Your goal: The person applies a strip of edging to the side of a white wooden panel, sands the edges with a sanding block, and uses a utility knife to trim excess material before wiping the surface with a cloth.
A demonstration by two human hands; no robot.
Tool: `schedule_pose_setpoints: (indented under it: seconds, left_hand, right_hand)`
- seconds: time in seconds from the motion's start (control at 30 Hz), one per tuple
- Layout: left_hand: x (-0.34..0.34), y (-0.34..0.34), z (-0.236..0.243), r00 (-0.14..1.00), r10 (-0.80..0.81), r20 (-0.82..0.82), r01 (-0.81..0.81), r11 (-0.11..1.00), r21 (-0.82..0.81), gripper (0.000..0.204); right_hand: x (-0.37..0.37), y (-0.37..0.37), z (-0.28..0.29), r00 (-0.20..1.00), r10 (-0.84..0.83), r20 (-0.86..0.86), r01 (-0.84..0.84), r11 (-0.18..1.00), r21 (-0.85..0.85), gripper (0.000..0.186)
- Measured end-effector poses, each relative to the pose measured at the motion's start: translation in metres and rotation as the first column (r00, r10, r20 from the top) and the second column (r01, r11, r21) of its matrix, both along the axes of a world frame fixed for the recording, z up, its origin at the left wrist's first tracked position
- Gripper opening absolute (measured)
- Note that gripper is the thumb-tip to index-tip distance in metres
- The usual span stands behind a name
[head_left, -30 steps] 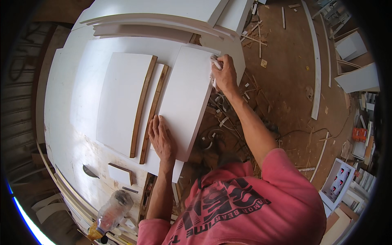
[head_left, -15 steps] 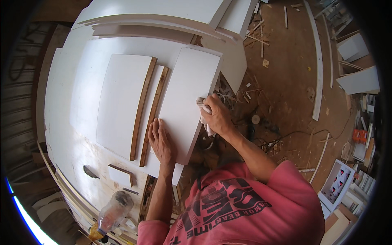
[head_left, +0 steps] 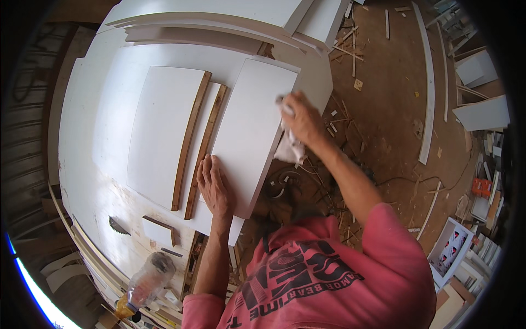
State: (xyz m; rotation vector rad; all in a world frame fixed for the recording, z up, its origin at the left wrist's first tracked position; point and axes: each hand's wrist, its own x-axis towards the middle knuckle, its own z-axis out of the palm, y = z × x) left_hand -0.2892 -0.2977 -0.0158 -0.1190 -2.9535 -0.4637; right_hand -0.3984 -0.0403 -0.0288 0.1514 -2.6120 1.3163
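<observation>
A long white board point(head_left: 253, 120) lies on the white worktop, its right edge toward me. My right hand point(head_left: 302, 119) is closed around a pale cloth point(head_left: 290, 149) at that edge, blurred by motion, with part of the cloth hanging down beside the board. My left hand point(head_left: 216, 185) rests flat on the board's near left part, fingers stretched out, fingertips close to a brown-edged strip point(head_left: 206, 148). Left of the strip lies a wider white panel point(head_left: 163, 131) with a brown wooden edge.
Stacked white panels point(head_left: 219, 13) stand at the far side. A circular saw blade point(head_left: 118, 226), a small brown-edged offcut point(head_left: 158, 230) and a clear plastic bottle point(head_left: 150, 278) are at the near left. Wood scraps and a cable point(head_left: 405, 178) litter the brown floor on the right.
My right hand has moved away from me along the board's right edge with the cloth, which now hangs lower beside it. My left hand stays in place on the board.
</observation>
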Motion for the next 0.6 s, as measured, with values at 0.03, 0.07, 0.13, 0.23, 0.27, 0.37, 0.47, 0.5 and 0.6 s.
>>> schedule_pose_setpoints:
  seconds: [0.03, 0.07, 0.13, 0.23, 0.27, 0.37, 0.47, 0.5, 0.6]
  left_hand:
    - [-0.001, 0.001, 0.002, 1.0, -0.004, 0.0, 0.004, 1.0, 0.0, 0.044]
    - [-0.001, 0.002, 0.003, 1.0, -0.013, 0.0, 0.013, 1.0, 0.001, 0.044]
    - [-0.002, 0.001, 0.0, 1.0, -0.002, -0.006, 0.002, 1.0, 0.006, 0.043]
    - [0.001, 0.0, 0.002, 1.0, 0.02, 0.0, -0.02, 0.999, 0.027, 0.043]
    - [0.001, 0.0, 0.001, 1.0, 0.018, -0.004, -0.018, 1.0, 0.023, 0.043]
    - [0.003, -0.001, -0.001, 1.0, 0.011, -0.002, -0.011, 1.0, 0.008, 0.043]
    - [-0.002, 0.003, -0.001, 1.0, 0.0, 0.001, 0.0, 1.0, -0.001, 0.045]
    - [-0.002, 0.002, -0.001, 1.0, -0.004, 0.002, 0.004, 1.0, -0.01, 0.046]
    - [-0.001, 0.001, 0.004, 1.0, -0.006, -0.021, 0.006, 1.0, -0.01, 0.047]
  right_hand:
    - [-0.027, 0.019, 0.003, 0.992, -0.074, 0.104, 0.076, 0.997, -0.015, 0.013]
    - [-0.047, 0.035, -0.006, 0.989, -0.143, 0.028, 0.142, 0.989, 0.045, 0.014]
    - [-0.036, 0.024, -0.016, 0.993, -0.096, 0.064, 0.099, 0.994, -0.049, 0.014]
    - [0.042, -0.026, -0.005, 0.994, 0.1, 0.049, -0.101, 0.995, 0.015, 0.019]
    - [0.062, -0.038, -0.004, 0.984, 0.153, 0.095, -0.151, 0.988, -0.026, 0.021]
    - [0.026, -0.012, -0.009, 0.997, 0.081, 0.019, -0.081, 0.997, -0.008, 0.016]
    - [-0.031, 0.023, 0.002, 0.988, -0.123, 0.09, 0.122, 0.992, 0.017, 0.014]
    - [-0.032, 0.019, 0.006, 0.979, -0.149, 0.137, 0.151, 0.988, -0.008, 0.014]
    - [0.018, -0.02, -0.013, 0.987, -0.029, -0.16, 0.05, 0.991, 0.128, 0.022]
